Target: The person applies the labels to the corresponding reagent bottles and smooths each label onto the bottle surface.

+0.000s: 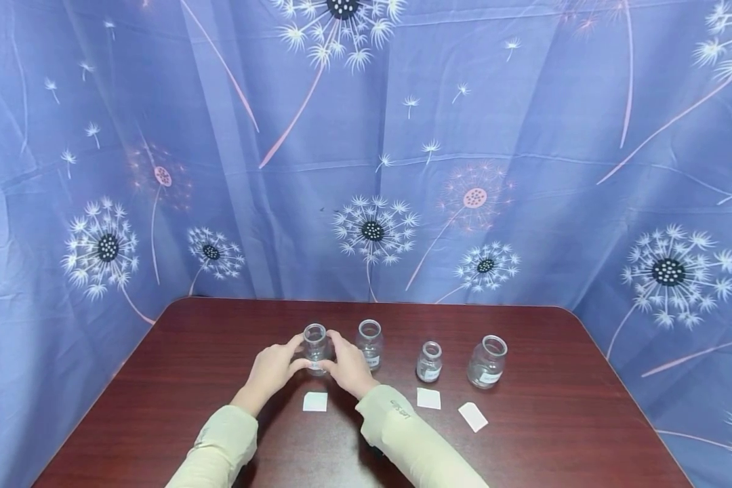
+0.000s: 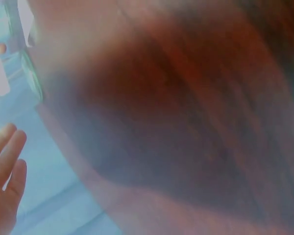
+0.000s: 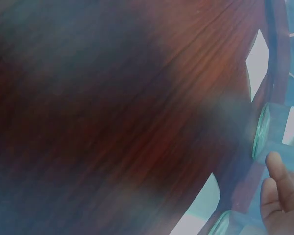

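Observation:
An open clear glass jar (image 1: 315, 347) with a white label (image 1: 314, 365) low on its front stands upright at the left end of a row. My left hand (image 1: 271, 368) holds its left side, thumb at the front by the label and fingers towards the back. On the opposite side my right hand (image 1: 350, 368) grips it likewise, thumb near the label. Just behind the right hand is a second labelled jar (image 1: 370, 339), partly covered by that hand. In the left wrist view the outer fingers (image 2: 17, 147) stretch out beside the glass.
Further right stand a smaller labelled jar (image 1: 430, 362) and a wider one (image 1: 487, 361). White paper pieces lie in front: one left card (image 1: 315, 401), one middle card (image 1: 429, 398) and one tilted card (image 1: 473, 417). A blue dandelion-print curtain (image 1: 293, 224) hangs behind the brown table (image 1: 543, 420).

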`<act>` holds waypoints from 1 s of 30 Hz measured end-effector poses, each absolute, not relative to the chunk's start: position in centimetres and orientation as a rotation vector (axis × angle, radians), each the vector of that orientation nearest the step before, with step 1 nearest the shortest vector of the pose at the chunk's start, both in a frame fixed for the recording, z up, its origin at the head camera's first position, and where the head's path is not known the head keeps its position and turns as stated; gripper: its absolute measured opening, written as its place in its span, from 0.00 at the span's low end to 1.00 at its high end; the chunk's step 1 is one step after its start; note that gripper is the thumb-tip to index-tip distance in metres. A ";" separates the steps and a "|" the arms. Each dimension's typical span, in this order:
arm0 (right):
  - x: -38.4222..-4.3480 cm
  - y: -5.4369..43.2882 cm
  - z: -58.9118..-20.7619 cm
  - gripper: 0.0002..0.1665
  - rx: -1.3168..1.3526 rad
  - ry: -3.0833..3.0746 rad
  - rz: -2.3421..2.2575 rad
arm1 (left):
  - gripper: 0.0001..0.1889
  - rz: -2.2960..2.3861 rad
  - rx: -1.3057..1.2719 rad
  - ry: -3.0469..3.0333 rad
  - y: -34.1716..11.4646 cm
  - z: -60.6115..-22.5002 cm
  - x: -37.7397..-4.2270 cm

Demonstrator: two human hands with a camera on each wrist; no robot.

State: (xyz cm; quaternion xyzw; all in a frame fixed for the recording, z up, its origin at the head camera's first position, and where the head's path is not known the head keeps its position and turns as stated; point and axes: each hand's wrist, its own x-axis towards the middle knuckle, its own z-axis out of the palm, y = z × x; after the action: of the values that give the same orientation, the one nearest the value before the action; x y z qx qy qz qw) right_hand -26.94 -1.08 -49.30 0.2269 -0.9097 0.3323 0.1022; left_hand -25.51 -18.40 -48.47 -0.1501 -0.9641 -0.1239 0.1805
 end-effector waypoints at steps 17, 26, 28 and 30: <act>-27.0 -0.4 -49.2 0.27 0.760 -2.666 0.917 | 0.27 -0.190 -0.566 -2.532 -19.4 -48.6 -26.2; -26.9 -0.4 -49.8 0.34 0.758 -2.715 0.828 | 0.32 -0.061 -0.623 -2.473 -19.7 -49.2 -26.3; -27.0 -0.4 -49.9 0.35 0.751 -2.710 0.812 | 0.32 -0.040 -0.629 -2.450 -19.7 -49.3 -26.4; -27.0 -0.5 -50.0 0.36 0.750 -2.708 0.800 | 0.31 -0.025 -0.633 -2.436 -19.7 -49.4 -26.5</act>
State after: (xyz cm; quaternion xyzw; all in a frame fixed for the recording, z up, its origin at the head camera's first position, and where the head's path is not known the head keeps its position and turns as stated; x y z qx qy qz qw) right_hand -27.01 -0.49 -49.98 0.2552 -0.9213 0.2723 0.1096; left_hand -26.48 -19.74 -49.36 -0.2395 -0.9210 -0.0094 0.3071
